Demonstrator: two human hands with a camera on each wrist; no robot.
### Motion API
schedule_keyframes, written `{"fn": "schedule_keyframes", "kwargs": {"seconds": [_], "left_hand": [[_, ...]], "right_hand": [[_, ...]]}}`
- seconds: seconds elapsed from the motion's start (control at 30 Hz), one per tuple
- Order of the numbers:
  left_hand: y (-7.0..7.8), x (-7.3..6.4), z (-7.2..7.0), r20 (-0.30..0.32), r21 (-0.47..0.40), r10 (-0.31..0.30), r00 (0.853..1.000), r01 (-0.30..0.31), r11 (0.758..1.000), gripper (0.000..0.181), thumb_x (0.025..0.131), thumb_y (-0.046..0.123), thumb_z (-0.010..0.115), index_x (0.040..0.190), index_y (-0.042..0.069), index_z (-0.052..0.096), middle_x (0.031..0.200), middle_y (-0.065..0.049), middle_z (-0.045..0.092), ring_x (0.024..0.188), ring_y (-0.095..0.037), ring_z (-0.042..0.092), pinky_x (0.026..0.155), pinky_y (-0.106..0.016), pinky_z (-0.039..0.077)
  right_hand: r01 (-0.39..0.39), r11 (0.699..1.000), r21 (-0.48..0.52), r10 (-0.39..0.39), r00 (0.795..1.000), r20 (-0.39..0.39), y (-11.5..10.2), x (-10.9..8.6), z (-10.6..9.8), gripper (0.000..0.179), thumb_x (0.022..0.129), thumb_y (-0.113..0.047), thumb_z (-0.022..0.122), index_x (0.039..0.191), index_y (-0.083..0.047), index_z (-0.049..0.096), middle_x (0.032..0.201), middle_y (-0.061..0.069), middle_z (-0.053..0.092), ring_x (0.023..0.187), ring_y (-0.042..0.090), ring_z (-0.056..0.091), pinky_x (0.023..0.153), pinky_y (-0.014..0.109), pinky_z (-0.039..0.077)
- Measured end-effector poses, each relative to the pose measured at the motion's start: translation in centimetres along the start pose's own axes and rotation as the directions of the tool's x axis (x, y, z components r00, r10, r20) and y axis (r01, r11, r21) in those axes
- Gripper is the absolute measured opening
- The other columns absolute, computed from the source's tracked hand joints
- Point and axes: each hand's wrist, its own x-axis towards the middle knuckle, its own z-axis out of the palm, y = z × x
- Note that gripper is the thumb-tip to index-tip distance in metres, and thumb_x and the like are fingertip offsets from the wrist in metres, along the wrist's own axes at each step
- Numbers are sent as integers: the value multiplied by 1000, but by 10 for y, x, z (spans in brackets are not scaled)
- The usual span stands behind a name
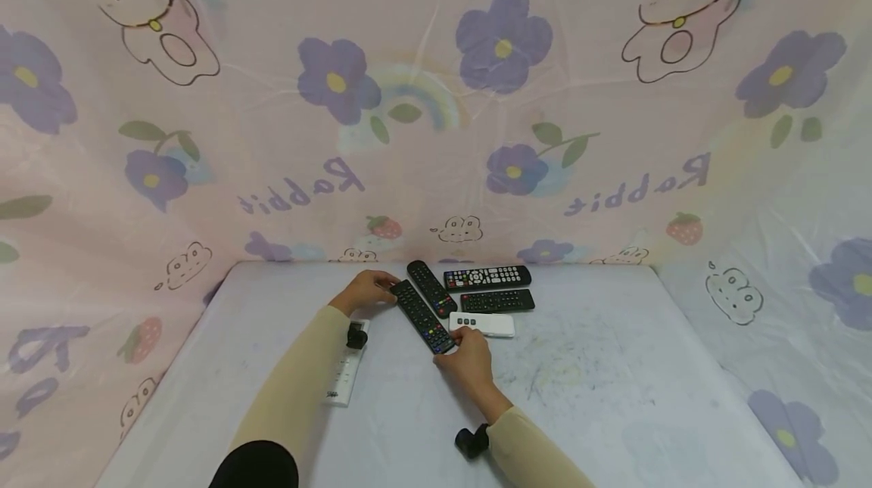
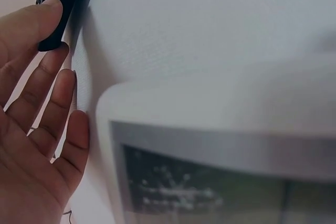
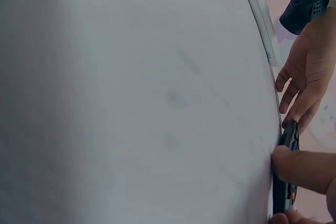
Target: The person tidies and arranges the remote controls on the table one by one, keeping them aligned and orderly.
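A long black remote control [image 1: 422, 315] with several rows of buttons lies slantwise between both hands. At its far left end, my left hand [image 1: 366, 291] pinches it between thumb [image 2: 31, 27] and index finger, the other fingers spread below. My right hand [image 1: 471, 361] holds the near end, thumb along one side and fingertips at the other. Right beside it, a second black remote [image 1: 431, 288] with a rounded end lies nearly parallel. A white remote [image 1: 500, 325] touches or overlaps the right hand's fingertips in the head view.
Two more black remotes, one with white buttons [image 1: 487, 277] and a smaller one [image 1: 497, 300], lie at the back right. A white remote with a screen [image 1: 345, 378] lies under the left forearm. The white table [image 1: 599, 397] meets a patterned curtain [image 1: 422, 155] behind.
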Motion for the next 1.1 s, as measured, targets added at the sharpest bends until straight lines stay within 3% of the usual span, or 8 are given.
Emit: {"fn": "schedule_keyframes", "kwargs": {"seconds": [0.33, 0.5, 0.67, 0.87, 1.0, 1.1], "left_hand": [[-5, 0, -2, 9, -15, -15, 1000, 15, 1000, 41, 77, 18, 77, 117, 17, 68, 111, -6, 69, 106, -23, 61, 101, -45, 43], [-5, -4, -4, 14, -28, 22, 1000, -21, 999, 40, 78, 18, 77, 117, 14, 68, 108, -7, 70, 101, -22, 63, 96, -42, 46], [-2, -10, -6, 8, -59, 16, 1000, -15, 998, 40, 79, 17, 77, 118, 14, 67, 109, -6, 69, 102, -21, 61, 96, -41, 46], [1, -20, -10, 12, -79, 1, 1000, 0, 997, 38, 82, 14, 76, 119, 11, 65, 109, -8, 68, 97, -20, 62, 82, -34, 52], [5, -27, -13, 11, -93, -4, 1000, 5, 996, 38, 83, 14, 75, 119, 11, 64, 109, -9, 68, 94, -19, 62, 75, -30, 52], [9, -32, -15, 6, -82, 27, 1000, -27, 996, 39, 83, 14, 74, 120, 8, 62, 110, -12, 66, 96, -21, 62, 75, -30, 52]], "right_hand": [[-36, 999, -9, 36, 998, 52, -7, -1, -1, 50, 56, -18, 91, 96, 2, 66, 82, 7, 64, 73, 16, 56, 68, 32, 49], [-18, 1000, 2, 18, 999, 43, -7, -1, -3, 49, 57, -16, 90, 96, 2, 67, 82, 7, 64, 73, 16, 55, 68, 32, 49], [10, 1000, 12, -11, 999, 40, -7, -2, -5, 47, 57, -15, 89, 95, 2, 67, 81, 6, 60, 71, 15, 51, 65, 29, 46], [72, 997, 16, -73, 996, 49, -9, -2, -11, 44, 58, -14, 87, 93, 2, 67, 79, 6, 60, 70, 13, 50, 63, 27, 44], [97, 991, 88, -103, 992, 72, -8, 3, -16, 45, 59, -10, 86, 97, 4, 66, 83, 8, 62, 71, 12, 55, 63, 25, 49], [73, 981, 181, -96, 988, 119, -6, 6, -22, 46, 62, -6, 84, 101, 6, 65, 88, 11, 63, 71, 12, 60, 62, 22, 52]]}}
